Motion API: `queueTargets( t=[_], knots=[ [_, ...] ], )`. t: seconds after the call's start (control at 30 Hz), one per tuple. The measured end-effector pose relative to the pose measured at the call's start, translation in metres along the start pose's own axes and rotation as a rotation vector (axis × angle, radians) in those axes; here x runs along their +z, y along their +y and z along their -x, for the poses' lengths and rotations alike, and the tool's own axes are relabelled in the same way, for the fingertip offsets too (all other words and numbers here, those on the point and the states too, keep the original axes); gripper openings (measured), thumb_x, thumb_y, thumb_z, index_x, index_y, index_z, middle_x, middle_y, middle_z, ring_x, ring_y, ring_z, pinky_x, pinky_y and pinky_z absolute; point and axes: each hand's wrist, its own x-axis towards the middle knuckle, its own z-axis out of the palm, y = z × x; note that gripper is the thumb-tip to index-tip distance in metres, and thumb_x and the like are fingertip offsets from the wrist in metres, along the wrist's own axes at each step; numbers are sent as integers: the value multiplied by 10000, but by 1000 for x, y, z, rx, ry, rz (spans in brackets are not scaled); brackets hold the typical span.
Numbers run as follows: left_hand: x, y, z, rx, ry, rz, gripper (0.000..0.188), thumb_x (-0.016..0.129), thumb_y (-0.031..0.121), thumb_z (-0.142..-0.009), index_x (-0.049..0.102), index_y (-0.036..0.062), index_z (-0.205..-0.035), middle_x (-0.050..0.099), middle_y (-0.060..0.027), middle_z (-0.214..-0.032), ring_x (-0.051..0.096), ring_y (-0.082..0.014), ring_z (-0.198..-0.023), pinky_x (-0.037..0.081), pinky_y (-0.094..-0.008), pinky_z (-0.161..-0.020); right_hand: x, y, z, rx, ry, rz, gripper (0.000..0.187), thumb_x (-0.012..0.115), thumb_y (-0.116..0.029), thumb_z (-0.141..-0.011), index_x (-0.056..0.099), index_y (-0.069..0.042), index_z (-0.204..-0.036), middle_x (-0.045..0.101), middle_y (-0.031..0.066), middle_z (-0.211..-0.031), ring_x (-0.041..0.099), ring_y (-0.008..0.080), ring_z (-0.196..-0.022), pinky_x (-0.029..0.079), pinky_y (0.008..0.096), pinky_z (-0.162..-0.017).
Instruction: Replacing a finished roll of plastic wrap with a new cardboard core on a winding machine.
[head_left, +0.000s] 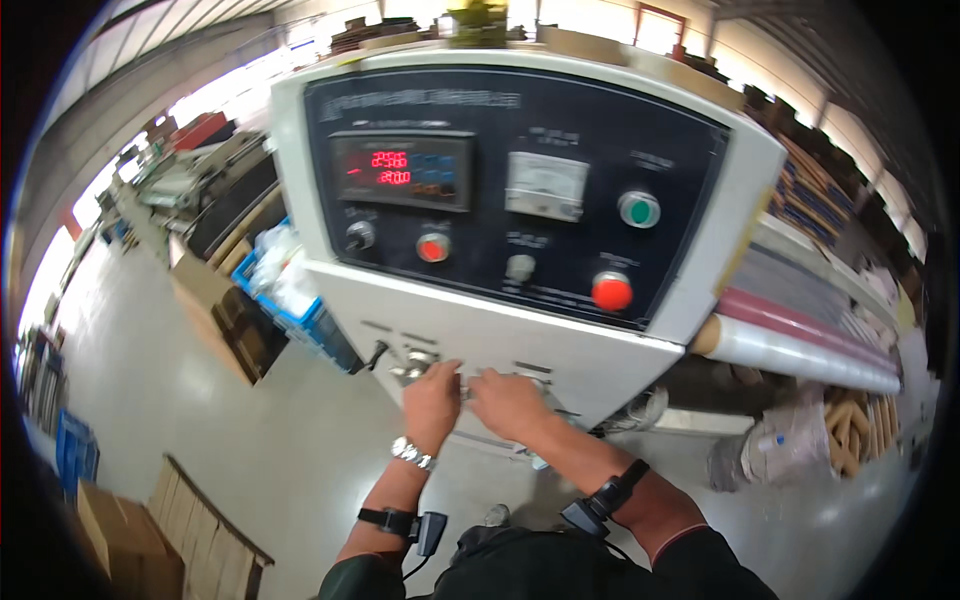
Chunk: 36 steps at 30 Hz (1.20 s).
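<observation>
A white machine cabinet (620, 352) stands in front of me, topped by a dark control panel (590, 120). My left hand (433, 405) is at its lower front, beside a metal knob (413, 365), with fingers curled. Close by on the right, my right hand (507, 404) reaches the same face, its fingers drawn together near the left fingertips. Whatever the fingers grip is mostly hidden and blurred. A black-handled lever (378, 353) sticks out left of the knob. Above are a lit red digital display (400, 170), a dial meter (546, 185), a green button (639, 209) and a large red button (611, 291).
Left of the cabinet stand a blue crate (318, 325) with clear plastic and a cardboard box (225, 310). A film roll (800, 352) extends right, above a plastic-wrapped bundle (780, 445). Wooden slats (205, 535) and a carton (125, 540) lie at lower left.
</observation>
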Motion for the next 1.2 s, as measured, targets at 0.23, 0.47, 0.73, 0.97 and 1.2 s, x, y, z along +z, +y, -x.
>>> queueTargets(
  t=[0.23, 0.47, 0.73, 0.97, 1.2],
  knots=[
    [8, -5, -2, -70, 41, 19, 176, 648, 100, -791, 654, 122, -966, 654, -82, -836, 635, -311, -678, 504, -403, -577, 9, 10, -12, 19, -79, 109, 186, 542, -233, -889, 616, -67, -850, 629, 129, -841, 646, 324, -756, 498, 461, -684],
    [11, 0, 3, -100, 44, -12, 138, 634, 108, -801, 648, 135, -936, 634, -53, -784, 624, -292, -648, 492, -390, -542, 14, 16, -10, -49, -60, 106, 190, 518, -224, -902, 604, -66, -840, 623, 128, -825, 644, 328, -739, 501, 457, -670],
    [8, 2, 7, -121, 59, -24, 132, 631, 108, -804, 643, 133, -933, 627, -53, -778, 618, -291, -641, 486, -388, -534, 16, 13, -8, -85, -30, 127, 186, 534, -227, -891, 593, -66, -820, 619, 127, -792, 650, 315, -687, 510, 443, -628],
    [12, 0, 0, -91, 19, -11, 140, 613, 95, -812, 633, 114, -949, 624, -88, -799, 632, -302, -663, 494, -405, -560, 13, 8, -14, 39, -74, 129, 164, 552, -222, -876, 631, -79, -864, 650, 138, -841, 655, 339, -746, 512, 467, -674],
    [33, -48, 10, -278, -55, 76, 334, 567, -53, -777, 634, -1, -1100, 690, -161, -979, 673, -274, -851, 530, -387, -753, 31, 10, -39, 120, -172, -61, 166, 562, -164, -777, 700, -75, -805, 689, 165, -799, 684, 320, -765, 543, 450, -684]
  ],
)
